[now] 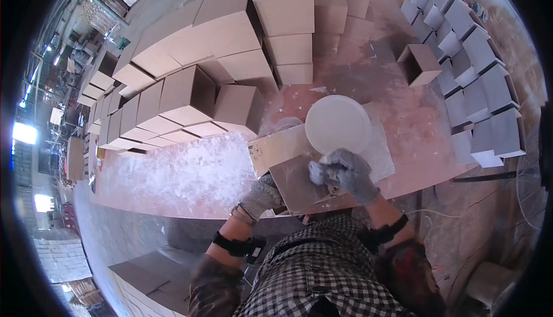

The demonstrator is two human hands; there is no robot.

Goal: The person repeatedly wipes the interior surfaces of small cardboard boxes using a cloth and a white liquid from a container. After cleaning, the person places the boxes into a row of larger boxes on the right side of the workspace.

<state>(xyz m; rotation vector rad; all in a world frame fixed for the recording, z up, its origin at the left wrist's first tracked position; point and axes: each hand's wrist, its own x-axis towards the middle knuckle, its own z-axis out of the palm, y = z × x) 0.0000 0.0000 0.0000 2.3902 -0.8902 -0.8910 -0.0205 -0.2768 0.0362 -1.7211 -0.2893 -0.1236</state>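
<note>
A brown-grey square box [294,183] is tilted in front of my body, at the near edge of the table. My left hand [260,198], in a grey knit glove, grips it along its left side; some of those fingers are hidden behind it. Over the box's right side is my right hand [345,173], also gloved, with its fingers curled closed. Whatever is in those fingers, if anything, does not show. Just beyond the right hand sits a round white tub or lid [338,124]. Beneath and behind the box lies a tan cardboard piece [266,151].
Stacked tan boxes [224,31] fill the far left and middle of the reddish table [415,138]. White powder [190,170] covers its left part. One open box [419,64] stands to the right, near rows of grey open boxes [481,95]. A fan guard [529,187] is at far right.
</note>
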